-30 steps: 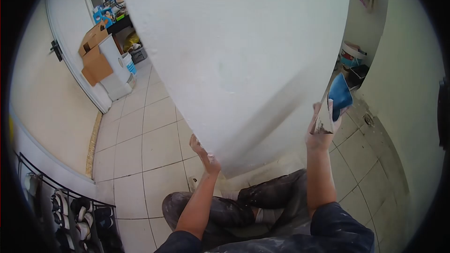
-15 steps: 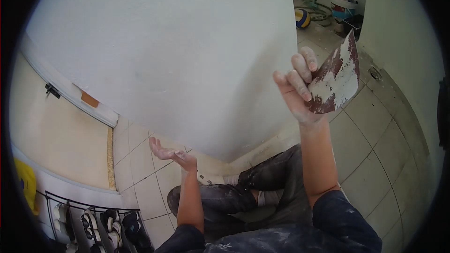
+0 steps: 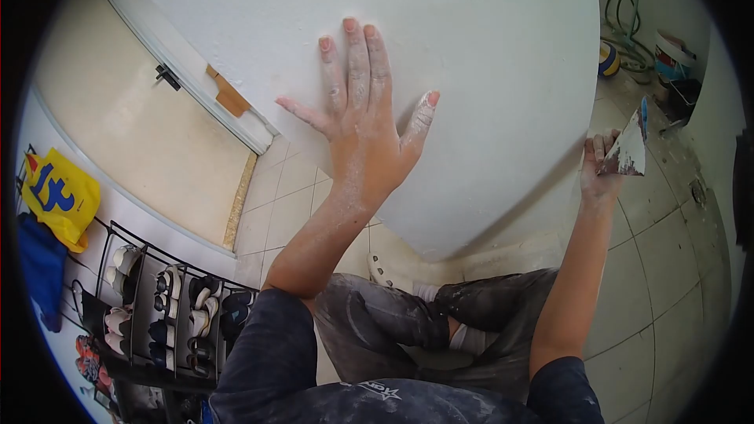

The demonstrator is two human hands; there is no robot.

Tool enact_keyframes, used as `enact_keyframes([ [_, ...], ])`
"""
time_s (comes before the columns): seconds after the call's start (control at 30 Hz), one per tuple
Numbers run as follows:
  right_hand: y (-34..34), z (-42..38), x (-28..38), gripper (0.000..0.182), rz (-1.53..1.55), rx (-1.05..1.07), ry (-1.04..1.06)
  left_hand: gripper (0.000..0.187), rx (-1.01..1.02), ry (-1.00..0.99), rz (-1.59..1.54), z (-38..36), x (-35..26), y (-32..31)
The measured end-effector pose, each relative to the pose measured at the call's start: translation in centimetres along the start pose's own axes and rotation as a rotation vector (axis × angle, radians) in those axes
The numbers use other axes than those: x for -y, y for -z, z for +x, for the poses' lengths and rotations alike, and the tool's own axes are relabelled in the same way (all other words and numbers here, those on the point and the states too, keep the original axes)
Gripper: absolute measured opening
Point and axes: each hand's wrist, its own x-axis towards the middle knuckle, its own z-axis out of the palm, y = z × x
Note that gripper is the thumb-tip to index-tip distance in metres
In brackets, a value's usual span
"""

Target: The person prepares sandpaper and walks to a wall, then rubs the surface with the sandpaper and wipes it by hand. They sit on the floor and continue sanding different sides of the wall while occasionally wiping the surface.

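My left hand, dusted white, is raised in front of the white wall. Its fingers are spread over the surface, palm toward it and back toward me. Off to the right, my right hand has its fingers curled at a thin maroon plate smeared with white paste, tilted with one corner up. A small blue part shows at the plate's upper edge. My crossed legs in dusty dark trousers are below, near the wall's foot.
On the left are a door with a black handle, a yellow bag and a rack of shoes. A bucket, a ball and a green hose lie at the back right on the tiled floor.
My left hand has risen from low by my knee to the wall, fingers now spread. The right hand with the plate appears lower and farther right. The view has shifted left.
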Motion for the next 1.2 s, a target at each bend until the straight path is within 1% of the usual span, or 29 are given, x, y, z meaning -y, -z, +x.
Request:
enact_keyframes([
  [0.07, -0.4, -0.4, -0.6, 0.018, -0.047, -0.086, 0.020, 0.091, 0.091, -0.070, 0.022, -1.1, -0.6, -0.8],
  [0.13, 0.0, -0.3, -0.7, 0.021, -0.041, -0.092, 0.019, 0.091, 0.200, -0.176, 0.031, -3.1, -1.6, -1.4],
  [0.2, 0.7, 0.0, -0.7, 0.022, -0.043, -0.077, 0.026, 0.089, 0.140, -0.132, 0.035, -2.9, -1.1, -1.2],
  [0.23, 0.2, -0.2, -0.7, 0.022, -0.046, -0.121, 0.016, 0.088, 0.110, -0.106, 0.041, -2.6, -0.3, -0.9],
  [0.33, -2.0, -0.8, -0.7, 0.021, -0.085, -0.278, 0.032, 0.081, -0.237, -0.039, -0.027, -1.2, 3.9, -1.1],
  [0.37, -3.1, -1.1, -0.7, 0.022, -0.106, -0.334, 0.046, 0.080, -0.272, 0.001, -0.048, -2.0, 5.4, -1.0],
  [0.4, -4.1, -1.5, -0.7, 0.023, -0.189, -0.331, 0.093, 0.079, -0.308, 0.040, -0.070, -3.4, 6.6, -1.4],
  [0.47, -6.1, -2.0, -0.7, 0.030, -0.368, -0.318, 0.184, 0.080, -0.276, 0.140, -0.130, -7.7, 7.5, -2.9],
  [0.53, -7.5, -2.4, -0.8, 0.041, -0.581, -0.312, 0.254, 0.082, -0.281, 0.153, -0.175, -13.7, 7.9, -6.7],
  [0.6, -7.5, -2.3, -1.7, 0.049, -0.714, -0.275, 0.291, 0.085, -0.044, 0.289, -0.229, -19.1, 5.4, -7.6],
  [0.67, -5.7, -1.8, -2.6, 0.051, -0.750, -0.222, 0.318, 0.089, 0.052, 0.308, -0.194, -24.2, 3.4, -9.0],
  [0.73, -6.5, -2.2, -3.1, 0.054, -0.729, -0.225, 0.331, 0.090, -0.002, 0.245, -0.182, -24.2, 2.4, -8.5],
  [0.8, -6.6, -2.5, -3.2, 0.057, -0.754, -0.223, 0.328, 0.089, -0.057, 0.186, -0.169, -22.9, 3.0, -7.4],
  [0.87, -6.3, -2.6, -3.2, 0.057, -0.755, -0.237, 0.311, 0.085, -0.118, 0.145, -0.149, -18.1, 4.4, -6.9],
  [0.93, -6.7, -2.8, -3.2, 0.059, -0.745, -0.263, 0.286, 0.082, -0.083, 0.242, -0.108, -13.2, 5.7, -5.0],
  [1.03, -6.6, -2.7, -3.1, 0.060, -0.727, -0.220, 0.264, 0.078, -0.227, 0.269, -0.113, -7.8, 7.0, -3.0],
  [1.13, -7.2, -2.8, -3.3, 0.059, -0.751, -0.223, 0.327, 0.078, -0.257, 0.349, -0.128, -5.9, 6.4, -1.6],
  [1.2, -7.2, -2.8, -3.2, 0.058, -0.777, -0.223, 0.354, 0.077, -0.212, 0.293, -0.092, -7.0, 5.5, -2.8],
])
